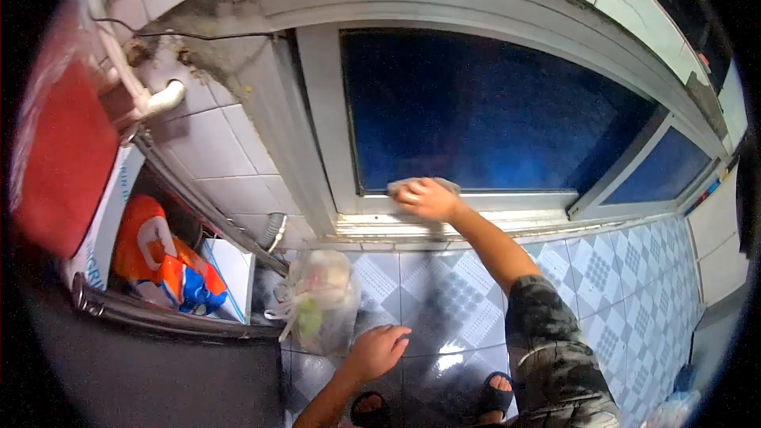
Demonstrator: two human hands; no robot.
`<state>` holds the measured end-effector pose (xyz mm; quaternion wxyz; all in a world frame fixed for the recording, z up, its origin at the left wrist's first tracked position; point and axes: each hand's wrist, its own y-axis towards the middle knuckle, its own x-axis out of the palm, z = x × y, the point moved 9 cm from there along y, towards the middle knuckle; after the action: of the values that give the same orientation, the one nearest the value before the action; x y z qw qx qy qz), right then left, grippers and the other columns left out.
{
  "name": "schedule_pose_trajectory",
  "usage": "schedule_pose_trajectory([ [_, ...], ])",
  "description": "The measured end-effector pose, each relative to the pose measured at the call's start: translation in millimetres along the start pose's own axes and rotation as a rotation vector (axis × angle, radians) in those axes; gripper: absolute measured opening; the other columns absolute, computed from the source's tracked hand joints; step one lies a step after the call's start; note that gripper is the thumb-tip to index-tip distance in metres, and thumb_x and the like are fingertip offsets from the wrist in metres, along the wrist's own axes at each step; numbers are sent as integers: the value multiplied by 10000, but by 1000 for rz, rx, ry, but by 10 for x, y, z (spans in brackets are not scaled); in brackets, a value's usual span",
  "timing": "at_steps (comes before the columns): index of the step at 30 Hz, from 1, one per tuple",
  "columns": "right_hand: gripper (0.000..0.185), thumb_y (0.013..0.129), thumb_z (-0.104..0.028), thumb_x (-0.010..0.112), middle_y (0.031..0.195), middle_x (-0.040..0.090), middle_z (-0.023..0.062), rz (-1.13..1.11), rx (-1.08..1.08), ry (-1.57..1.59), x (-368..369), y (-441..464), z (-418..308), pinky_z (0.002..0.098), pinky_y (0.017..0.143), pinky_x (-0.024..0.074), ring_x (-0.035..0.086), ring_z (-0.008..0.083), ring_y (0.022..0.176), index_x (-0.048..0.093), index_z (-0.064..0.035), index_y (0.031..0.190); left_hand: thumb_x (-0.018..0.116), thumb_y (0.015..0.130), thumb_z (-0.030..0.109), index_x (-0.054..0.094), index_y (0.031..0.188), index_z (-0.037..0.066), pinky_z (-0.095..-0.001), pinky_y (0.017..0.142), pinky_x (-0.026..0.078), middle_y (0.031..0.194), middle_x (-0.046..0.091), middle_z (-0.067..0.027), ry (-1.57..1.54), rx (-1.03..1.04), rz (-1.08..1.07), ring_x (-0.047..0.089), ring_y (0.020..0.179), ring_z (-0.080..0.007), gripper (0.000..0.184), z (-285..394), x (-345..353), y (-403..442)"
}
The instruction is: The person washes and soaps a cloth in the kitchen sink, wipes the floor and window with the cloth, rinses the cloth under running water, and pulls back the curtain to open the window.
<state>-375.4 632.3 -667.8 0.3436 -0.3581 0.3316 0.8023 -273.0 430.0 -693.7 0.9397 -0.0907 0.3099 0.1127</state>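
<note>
My right hand is closed over a greyish cloth, pressed against the lower edge of a sliding window. The blue-tinted glass pane sits in a pale metal frame. Most of the cloth is hidden under my fingers. My left hand hangs over the tiled floor with nothing in it, its fingers loosely apart. Nearest to it is a tied clear plastic bag with something green inside.
At left, a dark cabinet has an open top holding an orange and blue plastic packet and white boxes. A white pipe and a grey corrugated hose come from the wall. Patterned tiles cover the floor; parts look wet.
</note>
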Motion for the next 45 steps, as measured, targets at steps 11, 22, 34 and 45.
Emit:
schedule_pose_trajectory([
  [11, 370, 624, -95, 605, 970, 502, 90, 848, 873, -253, -2077, 206, 1522, 370, 621, 431, 477, 285, 784, 589, -201, 978, 500, 811, 207, 538, 1008, 72, -382, 691, 451, 864, 584, -135, 46, 10, 83, 560, 797, -303, 242, -59, -107, -176],
  [22, 326, 656, -154, 518, 991, 487, 38, 372, 179, -255, -830, 523, 380, 282, 607, 435, 481, 190, 784, 524, -157, 981, 503, 810, 222, 534, 1017, 73, -395, 724, 448, 895, 586, -132, 34, 38, 96, 559, 835, -312, 257, -25, -2, -174],
  [34, 390, 626, -98, 569, 892, 481, 72, 968, 441, -68, -2566, 2067, 561, 275, 514, 439, 467, 229, 683, 560, -120, 1016, 502, 805, 222, 525, 1027, 58, -410, 732, 442, 890, 577, -140, 140, 12, -87, 551, 849, -318, 276, 171, 178, -100],
  [45, 229, 692, -100, 506, 974, 469, 103, 178, 369, 102, -885, 1769, -360, 283, 576, 521, 479, 252, 873, 528, -22, 906, 520, 802, 221, 540, 991, 48, -399, 716, 447, 877, 577, -155, 61, 45, 91, 558, 813, -320, 257, 170, -97, -303],
])
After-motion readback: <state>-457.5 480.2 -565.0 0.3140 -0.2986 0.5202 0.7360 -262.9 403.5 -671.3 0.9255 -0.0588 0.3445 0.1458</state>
